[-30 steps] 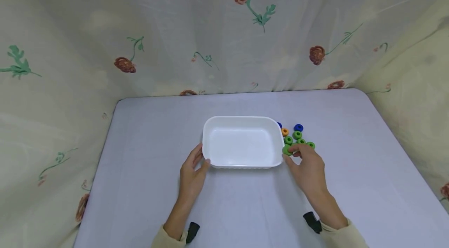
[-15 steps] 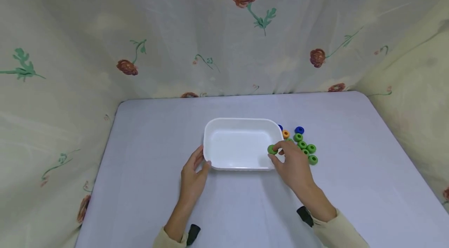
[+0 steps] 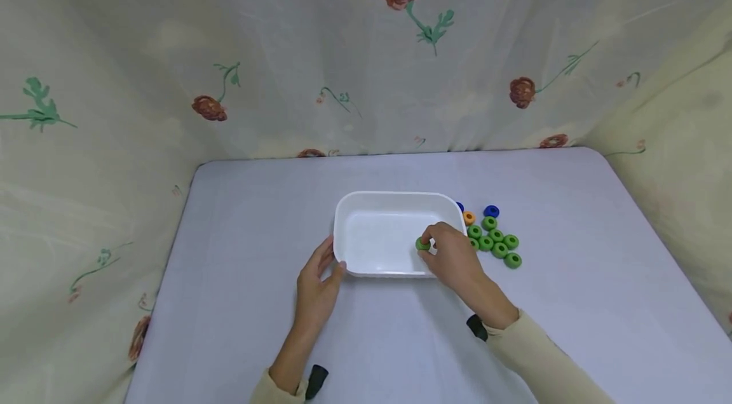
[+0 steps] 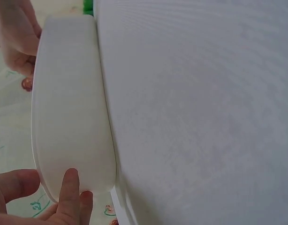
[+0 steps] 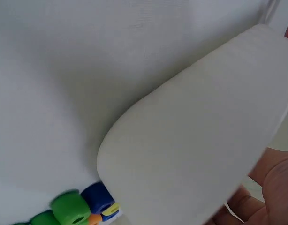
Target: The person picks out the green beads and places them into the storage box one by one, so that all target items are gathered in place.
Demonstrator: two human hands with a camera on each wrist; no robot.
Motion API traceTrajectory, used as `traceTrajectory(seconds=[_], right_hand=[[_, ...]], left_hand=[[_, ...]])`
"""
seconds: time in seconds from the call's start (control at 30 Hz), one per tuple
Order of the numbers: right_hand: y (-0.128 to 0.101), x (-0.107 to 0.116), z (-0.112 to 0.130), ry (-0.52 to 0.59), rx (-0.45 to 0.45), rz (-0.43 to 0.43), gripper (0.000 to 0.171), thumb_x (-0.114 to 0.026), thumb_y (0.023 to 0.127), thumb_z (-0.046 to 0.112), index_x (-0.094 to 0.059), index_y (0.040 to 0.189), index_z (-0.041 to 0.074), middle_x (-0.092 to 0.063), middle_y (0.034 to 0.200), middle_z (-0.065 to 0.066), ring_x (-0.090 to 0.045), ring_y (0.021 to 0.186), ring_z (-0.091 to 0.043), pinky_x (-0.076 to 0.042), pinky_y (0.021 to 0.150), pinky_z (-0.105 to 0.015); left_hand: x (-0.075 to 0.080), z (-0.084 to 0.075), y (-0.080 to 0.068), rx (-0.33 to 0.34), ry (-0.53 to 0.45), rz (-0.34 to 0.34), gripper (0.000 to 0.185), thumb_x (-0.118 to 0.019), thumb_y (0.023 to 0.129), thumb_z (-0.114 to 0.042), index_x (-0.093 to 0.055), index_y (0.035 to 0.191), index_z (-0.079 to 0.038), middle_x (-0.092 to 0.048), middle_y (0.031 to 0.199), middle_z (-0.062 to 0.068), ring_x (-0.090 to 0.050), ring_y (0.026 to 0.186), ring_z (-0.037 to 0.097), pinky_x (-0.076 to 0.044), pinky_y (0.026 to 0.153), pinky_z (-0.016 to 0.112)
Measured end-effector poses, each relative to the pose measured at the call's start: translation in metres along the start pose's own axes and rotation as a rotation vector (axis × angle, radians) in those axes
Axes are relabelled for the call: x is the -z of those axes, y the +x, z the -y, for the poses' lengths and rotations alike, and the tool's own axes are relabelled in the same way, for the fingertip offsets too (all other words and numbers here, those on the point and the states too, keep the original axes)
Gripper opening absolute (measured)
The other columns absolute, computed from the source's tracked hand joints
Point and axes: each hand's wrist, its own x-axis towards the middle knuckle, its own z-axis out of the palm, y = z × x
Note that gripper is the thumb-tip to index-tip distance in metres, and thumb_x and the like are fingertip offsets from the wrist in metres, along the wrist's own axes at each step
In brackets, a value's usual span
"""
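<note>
A white rectangular tray [image 3: 372,239] sits on the table. My left hand [image 3: 316,293] holds its front left corner, thumb at the rim and fingers [image 4: 69,192] against the outer wall. Inside the tray's right half, my right hand [image 3: 454,258] pinches a green bead [image 3: 422,244] between thumb and fingertips. That bead is hidden in both wrist views. Just right of the tray lie several loose green beads [image 3: 499,249], an orange bead [image 3: 469,218] and a blue bead [image 3: 491,211]. Another blue bead [image 3: 460,206] is partly hidden behind the tray's rim.
A pale cloth covers the table [image 3: 257,213]. Flower-printed fabric [image 3: 274,105] hangs behind it and along both sides. In the right wrist view, a green bead [image 5: 70,207] and a blue bead [image 5: 97,197] lie close to the tray's outer wall.
My right hand has carried the green bead from the pile beside the tray, leftward over the rim and into the tray. The left hand has stayed at the corner.
</note>
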Motion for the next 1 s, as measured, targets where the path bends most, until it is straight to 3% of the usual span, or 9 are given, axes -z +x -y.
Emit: traceTrajectory(seconds=[0.63,0.8,1.0], right_hand=[[0.018,-0.012,-0.004,0.022,-0.133,0.18,0.011,-0.08,0.081,0.01,-0.069,0.084,0.007,-0.069,0.092,-0.007,-0.057,0.076,-0.019,-0.049,0.069,-0.031],[0.018,-0.013,-0.006,0.024,-0.14,0.166,0.013,-0.08,0.084,0.017,-0.071,0.085,0.008,-0.07,0.093,-0.008,-0.058,0.075,-0.019,-0.048,0.066,-0.029],[0.015,-0.015,-0.008,0.039,-0.088,0.102,0.015,-0.074,0.091,0.022,-0.074,0.085,0.009,-0.072,0.093,-0.009,-0.061,0.074,-0.018,-0.048,0.063,-0.029]], left_hand=[[0.001,-0.001,-0.001,0.0,-0.002,0.012,0.056,-0.062,0.098,-0.011,-0.044,0.151,-0.014,-0.05,0.153,0.009,-0.049,0.141,0.026,-0.053,0.108,0.044],[0.001,-0.002,-0.001,0.003,-0.004,0.014,0.056,-0.062,0.098,-0.012,-0.044,0.151,-0.015,-0.05,0.153,0.009,-0.049,0.141,0.027,-0.053,0.109,0.046],[0.001,0.001,0.0,-0.006,-0.004,0.008,0.056,-0.063,0.098,-0.01,-0.045,0.15,-0.014,-0.05,0.152,0.012,-0.05,0.141,0.03,-0.052,0.109,0.048]])
